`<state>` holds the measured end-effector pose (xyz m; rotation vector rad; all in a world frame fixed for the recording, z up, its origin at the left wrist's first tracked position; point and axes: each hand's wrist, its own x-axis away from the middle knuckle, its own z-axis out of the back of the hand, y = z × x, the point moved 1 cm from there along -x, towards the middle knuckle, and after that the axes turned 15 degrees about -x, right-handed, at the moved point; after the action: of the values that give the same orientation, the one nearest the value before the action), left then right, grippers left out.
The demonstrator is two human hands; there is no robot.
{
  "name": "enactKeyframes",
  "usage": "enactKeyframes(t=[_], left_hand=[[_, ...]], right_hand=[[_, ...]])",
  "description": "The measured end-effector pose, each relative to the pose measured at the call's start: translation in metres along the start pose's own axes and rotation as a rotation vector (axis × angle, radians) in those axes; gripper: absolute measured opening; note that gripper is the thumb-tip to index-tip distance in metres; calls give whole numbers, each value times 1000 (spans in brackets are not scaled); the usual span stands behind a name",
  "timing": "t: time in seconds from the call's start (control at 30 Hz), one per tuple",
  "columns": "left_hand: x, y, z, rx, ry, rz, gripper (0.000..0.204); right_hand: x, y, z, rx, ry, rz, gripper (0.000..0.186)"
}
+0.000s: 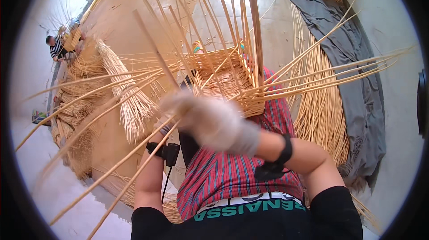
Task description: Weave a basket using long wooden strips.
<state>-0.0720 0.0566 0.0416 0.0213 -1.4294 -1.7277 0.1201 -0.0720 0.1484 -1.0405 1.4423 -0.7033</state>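
Observation:
A half-woven willow basket [223, 79] sits on my lap over a striped red cloth [237, 173], long upright stakes and loose rods [111, 164] radiating from it. My right hand [201, 119], in a pale glove, is smeared by motion across the basket's near left corner, among the rods; its fingers are unclear. My left hand [165, 124] is lower left of it at the rods beside that corner, largely hidden by the right glove and rods, so its grip cannot be made out.
A pale bundle of willow [125, 92] and heaped rods [76, 97] lie left. Another person [58, 47] works at the upper left. On the right, long rods [321, 128] lie beside a grey sheet [357, 106]. A wall edge curves along both sides.

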Motion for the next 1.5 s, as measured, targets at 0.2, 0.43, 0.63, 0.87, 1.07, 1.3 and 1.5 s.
enactKeyframes(t=[0.2,0.43,0.63,0.87,1.07,1.3,1.5], left_hand=[[3,-14,-21,-208,305,-368,37],[60,24,-101,-47,806,-343,30],[-12,30,-84,110,229,16,23],[-14,34,-98,239,482,206,33],[-14,25,-89,147,448,45,24],[-29,52,-84,-347,815,54,71],[7,79,-85,-140,1261,-356,41]], right_hand=[[39,34,100,-256,843,-286,16],[61,57,104,-249,821,-201,16],[28,39,89,-32,744,-243,19],[-106,28,38,741,162,-89,68],[37,44,86,190,600,240,16],[68,35,73,186,497,147,10],[68,-6,135,-73,666,-94,10]])
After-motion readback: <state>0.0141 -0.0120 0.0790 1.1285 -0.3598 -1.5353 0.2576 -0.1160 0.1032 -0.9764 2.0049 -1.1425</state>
